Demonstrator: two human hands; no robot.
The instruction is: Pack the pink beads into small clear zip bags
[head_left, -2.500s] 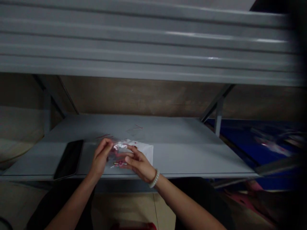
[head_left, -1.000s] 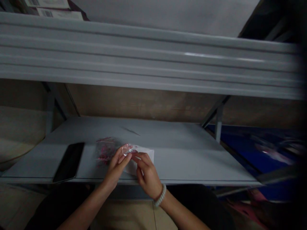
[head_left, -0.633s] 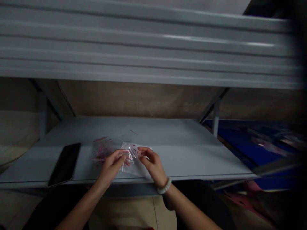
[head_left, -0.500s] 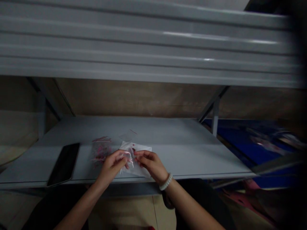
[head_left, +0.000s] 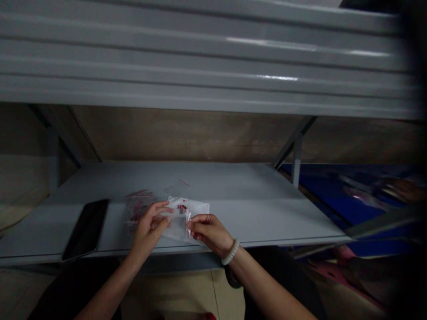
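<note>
My right hand (head_left: 207, 229) pinches a small clear plastic bag (head_left: 178, 226) by its right edge. My left hand (head_left: 151, 222) is at the bag's left side, thumb and fingers apart; whether a fingertip touches the plastic is unclear. Beneath the bag lies a white sheet (head_left: 202, 207), paper or a flat packet. Several tiny dark red pieces (head_left: 182, 206) are on it, just beyond the bag. Left of my left hand sits a pile of clear bags with red strips (head_left: 135, 206), its contents too blurred to name.
A dark flat tablet or phone (head_left: 86, 229) lies on the grey shelf board (head_left: 260, 213) at the left. Behind the sheet is another clear bag with a red line (head_left: 183, 182). A ridged metal panel (head_left: 200, 58) hangs low overhead. Plastic-wrapped items (head_left: 363, 193) rest on blue material at right.
My left hand has drawn back leftward and its fingers have opened. The right hand keeps the clear bag, now spread flatter. The red pieces on the sheet show more plainly.
</note>
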